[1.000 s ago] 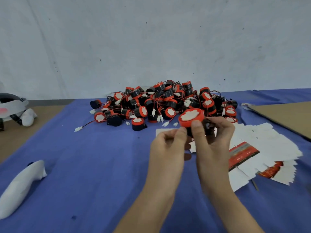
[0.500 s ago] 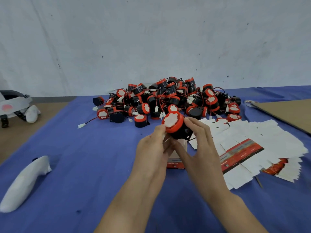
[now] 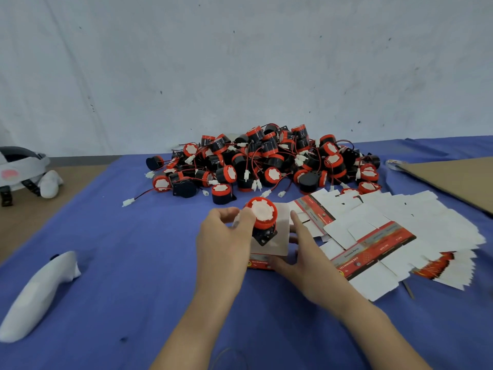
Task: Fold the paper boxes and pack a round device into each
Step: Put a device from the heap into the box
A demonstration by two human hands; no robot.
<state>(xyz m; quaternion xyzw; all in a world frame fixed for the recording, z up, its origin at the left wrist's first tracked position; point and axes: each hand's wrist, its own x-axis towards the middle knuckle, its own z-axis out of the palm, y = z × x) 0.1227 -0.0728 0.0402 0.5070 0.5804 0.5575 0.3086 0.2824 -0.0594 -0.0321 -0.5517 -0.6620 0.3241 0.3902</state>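
Round device [image 3: 262, 212] pinched by left hand [image 3: 226, 237] over paper box [image 3: 281, 236] gripped by right hand [image 3: 302, 253]: packing step, next likely lowering it inside.

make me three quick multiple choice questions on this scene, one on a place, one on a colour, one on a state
1. Where do the flat boxes lie?
A. right of the folded box
B. left of it
C. on top of the pile

2. What colour is the cloth on the table?
A. green
B. blue
C. grey

3. The round device nearest the person is:
A. gripped by the left hand at the folded box
B. lying loose on the cloth
C. sealed inside a closed box

Answers:
1 A, they fan out to its right.
2 B, the cloth is blue all over.
3 A, fingers curl round it and its red cap still shows.
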